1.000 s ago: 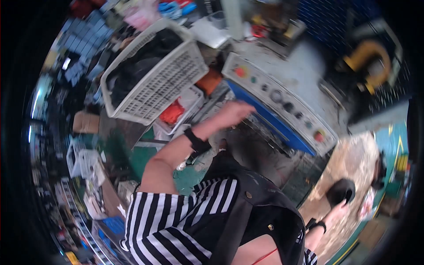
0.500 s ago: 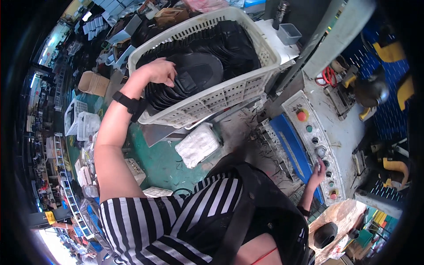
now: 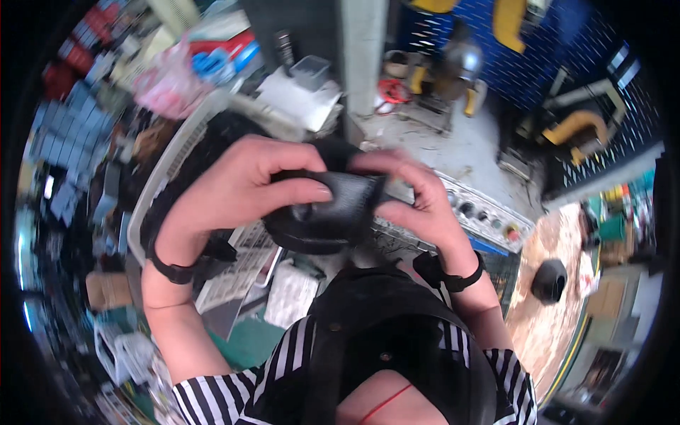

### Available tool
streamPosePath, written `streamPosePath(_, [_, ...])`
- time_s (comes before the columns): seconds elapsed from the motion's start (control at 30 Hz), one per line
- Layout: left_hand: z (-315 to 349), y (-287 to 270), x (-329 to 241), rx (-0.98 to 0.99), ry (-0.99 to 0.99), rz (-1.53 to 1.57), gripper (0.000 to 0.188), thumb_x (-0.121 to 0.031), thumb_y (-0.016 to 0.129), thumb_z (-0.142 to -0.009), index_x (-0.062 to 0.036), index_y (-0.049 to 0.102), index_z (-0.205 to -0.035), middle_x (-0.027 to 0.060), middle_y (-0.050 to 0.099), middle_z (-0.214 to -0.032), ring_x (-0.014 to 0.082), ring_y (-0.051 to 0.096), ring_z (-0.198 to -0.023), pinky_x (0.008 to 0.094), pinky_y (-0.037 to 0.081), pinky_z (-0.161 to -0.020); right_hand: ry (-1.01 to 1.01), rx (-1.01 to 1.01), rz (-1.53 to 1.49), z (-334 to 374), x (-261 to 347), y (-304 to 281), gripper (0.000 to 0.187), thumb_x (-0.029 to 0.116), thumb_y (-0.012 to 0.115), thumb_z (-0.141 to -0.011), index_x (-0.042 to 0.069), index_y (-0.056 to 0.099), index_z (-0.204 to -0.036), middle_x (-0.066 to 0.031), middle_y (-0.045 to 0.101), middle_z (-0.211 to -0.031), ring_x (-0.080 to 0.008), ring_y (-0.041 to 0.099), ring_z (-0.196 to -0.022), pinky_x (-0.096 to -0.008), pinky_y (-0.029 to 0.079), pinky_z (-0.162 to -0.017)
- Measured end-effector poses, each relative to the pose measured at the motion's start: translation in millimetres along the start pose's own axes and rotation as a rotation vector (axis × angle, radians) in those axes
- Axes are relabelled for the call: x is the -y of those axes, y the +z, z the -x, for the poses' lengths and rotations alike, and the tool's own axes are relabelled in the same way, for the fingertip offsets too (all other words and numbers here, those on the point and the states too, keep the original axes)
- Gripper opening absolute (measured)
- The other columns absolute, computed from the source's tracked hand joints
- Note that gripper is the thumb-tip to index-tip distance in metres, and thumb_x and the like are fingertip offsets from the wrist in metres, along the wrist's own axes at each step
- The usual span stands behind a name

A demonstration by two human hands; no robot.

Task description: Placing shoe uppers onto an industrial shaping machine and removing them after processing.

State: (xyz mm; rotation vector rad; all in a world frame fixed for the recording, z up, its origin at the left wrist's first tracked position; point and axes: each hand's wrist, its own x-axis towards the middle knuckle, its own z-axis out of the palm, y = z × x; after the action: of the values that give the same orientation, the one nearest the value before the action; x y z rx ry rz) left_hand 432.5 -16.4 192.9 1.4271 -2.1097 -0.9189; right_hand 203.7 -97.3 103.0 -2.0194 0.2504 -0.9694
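Both hands hold a black leather piece, which looks like a shoe upper [image 3: 322, 223], in front of my chest. My left hand [image 3: 248, 180] grips its left part, with the thumb lying across the glossy top. My right hand [image 3: 421, 198] pinches its right end between thumb and fingers, slightly blurred by motion. Behind my left hand stands a white plastic basket [image 3: 166, 166] holding more black pieces, largely hidden by my hand and arm.
A machine control panel with buttons [image 3: 464, 202] runs beyond my right hand. A metal post [image 3: 365, 57] rises behind it. To the right, a dark curved piece [image 3: 549, 281] rests on a worn tabletop [image 3: 524, 340]. A white wrapped bundle [image 3: 292, 292] lies low, left of my body.
My left hand has left the stack in the basket and now holds a black upper. My right hand has come from the control panel to grip it too. The view has turned right.
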Motion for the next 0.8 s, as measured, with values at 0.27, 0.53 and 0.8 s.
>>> streamPosePath(0.27, [-147.8,37.7,7.0,-0.023,0.259,0.518,0.037,-0.026,0.057,-0.087,-0.0004,0.059,-0.113,0.0075,0.059,-0.114,0.0135,0.053,-0.106,0.0267,0.039,-0.092,0.427,-0.585,-0.673,31.0,-21.2,-94.2,0.025,0.015,0.061,-0.087,-0.001,0.059,-0.106,-0.0017,0.063,-0.092,-0.0072,0.057,-0.079,-0.0229,0.047,-0.073])
streamPosePath(0.53, [-291.6,23.8,12.5,-0.291,0.223,0.808,0.051,-0.039,0.037,-0.097,0.0027,0.053,-0.121,0.0121,0.055,-0.123,0.0187,0.052,-0.112,0.0294,0.038,-0.1,0.28,-0.764,-0.902,-55.1,-95.2,-187.0,0.014,0.017,0.062,-0.087,0.003,0.06,-0.086,-0.0056,0.065,-0.08,-0.0112,0.061,-0.066,-0.024,0.052,-0.062])
streamPosePath(0.8, [-308.0,25.8,29.2,-0.081,0.437,0.7,0.044,-0.005,0.036,-0.086,0.0025,0.047,-0.128,0.0139,0.052,-0.127,0.0201,0.047,-0.12,0.03,0.034,-0.104,0.496,-0.646,-0.906,-25.1,-131.6,-186.0,0.027,0.026,0.054,-0.092,0.002,0.06,-0.104,-0.0065,0.065,-0.093,-0.012,0.063,-0.079,-0.0246,0.053,-0.069])
